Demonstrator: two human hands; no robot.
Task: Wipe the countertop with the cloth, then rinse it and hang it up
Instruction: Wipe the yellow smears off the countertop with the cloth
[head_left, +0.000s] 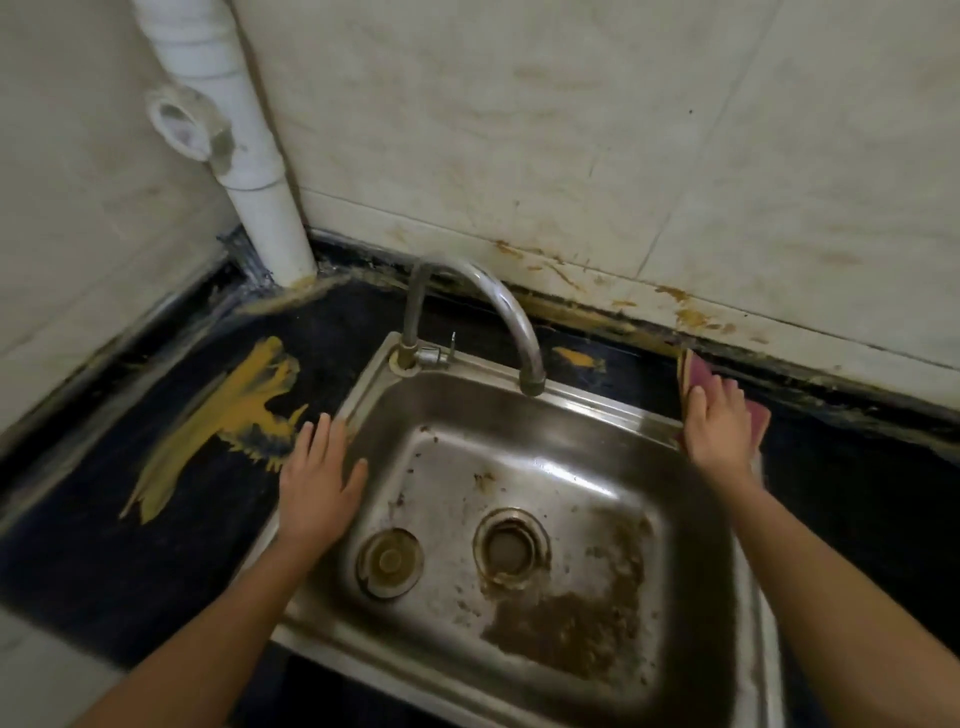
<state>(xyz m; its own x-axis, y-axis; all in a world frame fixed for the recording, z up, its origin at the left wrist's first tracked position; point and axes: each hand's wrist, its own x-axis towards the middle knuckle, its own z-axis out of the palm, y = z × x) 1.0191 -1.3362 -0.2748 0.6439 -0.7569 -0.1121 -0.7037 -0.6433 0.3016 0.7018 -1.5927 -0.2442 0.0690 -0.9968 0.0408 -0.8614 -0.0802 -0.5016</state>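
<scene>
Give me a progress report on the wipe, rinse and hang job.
Done: nothing clearly finished. In hand: the right hand presses the pink cloth flat on the dark countertop right of the sink; the left hand rests flat at the sink's left rim. Left: the big yellow smear on the left, a small yellow spot behind the faucet, then rinsing and hanging.

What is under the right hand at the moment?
A pink cloth lies flat on the dark countertop beneath the right hand. The counter under the cloth is hidden.
</scene>
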